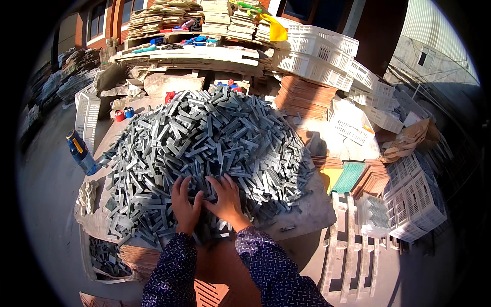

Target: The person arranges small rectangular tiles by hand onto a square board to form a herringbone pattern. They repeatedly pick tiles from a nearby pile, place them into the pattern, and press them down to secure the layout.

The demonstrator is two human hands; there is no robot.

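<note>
A large heap of short grey stone strips [215,138] covers the table in front of me. My left hand [187,204] rests on the near slope of the heap, fingers stretched out and thumb turned inward. Close beside it, my right hand [226,200] lies on the strips too, its fingers apart. The two thumbs come near each other; no strip shows gripped in either hand. Between my forearms, below the table's near edge, is a reddish-brown slotted panel [210,293], partly in shadow.
A dark blue bottle [81,152] and pale gloves [87,196] are at the left table edge [102,217]. A crate of dark strips [107,258] stands lower left. White plastic crates [317,48], reddish-brown panels [305,98] and a wooden pallet [351,250] are at right; stacked stone slabs [217,19] stand behind.
</note>
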